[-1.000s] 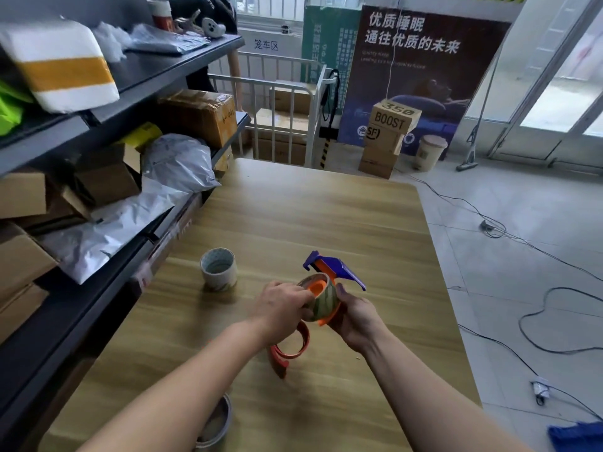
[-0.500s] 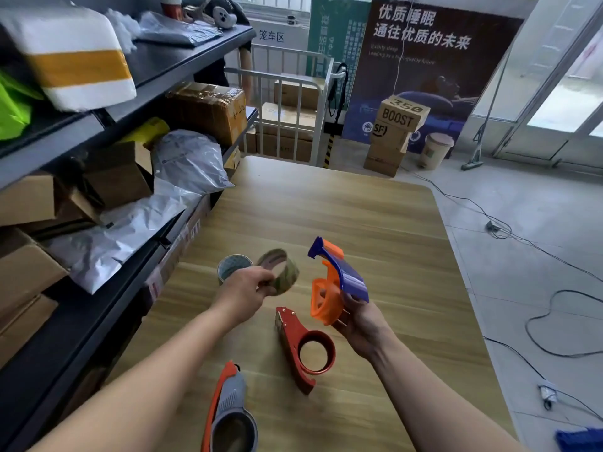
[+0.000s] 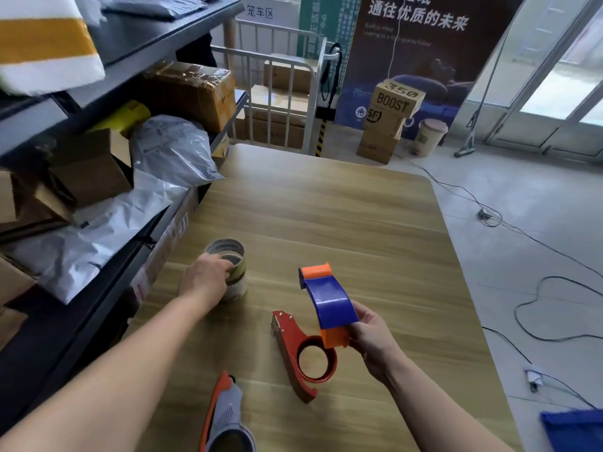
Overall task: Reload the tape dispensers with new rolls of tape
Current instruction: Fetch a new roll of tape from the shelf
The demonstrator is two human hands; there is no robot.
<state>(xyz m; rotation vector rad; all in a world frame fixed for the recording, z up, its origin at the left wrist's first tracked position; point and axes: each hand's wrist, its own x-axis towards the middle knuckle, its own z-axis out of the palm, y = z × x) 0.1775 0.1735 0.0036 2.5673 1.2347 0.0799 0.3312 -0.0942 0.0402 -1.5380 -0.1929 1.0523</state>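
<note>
left grip clamped on tape roll — right grip clamps blue dispenser.

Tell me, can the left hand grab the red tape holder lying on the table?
Probably yes. The red tape holder lies bare on the table, nothing on it. But the left hand is busy on the stacked tape rolls and must let go first.

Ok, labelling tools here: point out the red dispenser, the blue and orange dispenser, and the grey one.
red dispenser [image 3: 295, 345]: head view, flat handle.
blue and orange dispenser [image 3: 331, 303]: head view, blue cover.
grey dispenser [image 3: 226, 415]: head view, grey body.
</note>
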